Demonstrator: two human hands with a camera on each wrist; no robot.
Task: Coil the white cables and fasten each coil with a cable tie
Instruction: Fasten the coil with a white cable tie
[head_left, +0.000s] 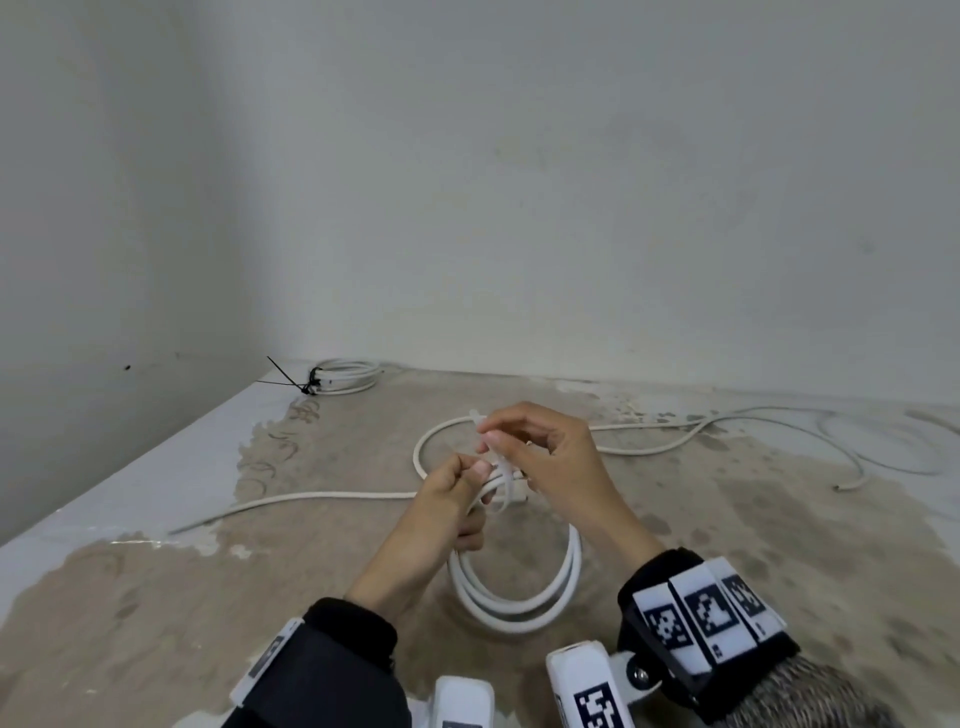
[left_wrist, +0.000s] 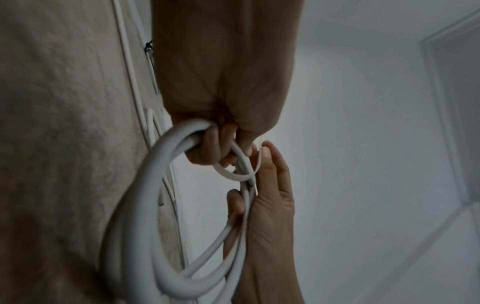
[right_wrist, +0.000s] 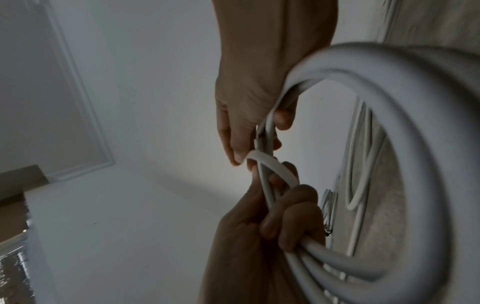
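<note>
A coil of white cable (head_left: 511, 616) hangs from both hands above the floor. My left hand (head_left: 452, 499) grips the top of the coil (left_wrist: 141, 185) with curled fingers, thumb up against a white cable tie (head_left: 506, 480). The tie (left_wrist: 233, 174) forms a loose loop around the bundled strands. My right hand (head_left: 498, 436) pinches the tie's upper end between thumb and forefinger. In the right wrist view the right hand (right_wrist: 249, 148) holds the tie (right_wrist: 272, 166) just above the left hand's fist, with the coil (right_wrist: 363, 53) curving off to the right.
A finished coil fastened with a black tie (head_left: 348, 375) lies in the far left corner by the wall. One loose white cable (head_left: 311, 498) trails left across the patchy floor. Another loose cable (head_left: 727, 426) sprawls to the right.
</note>
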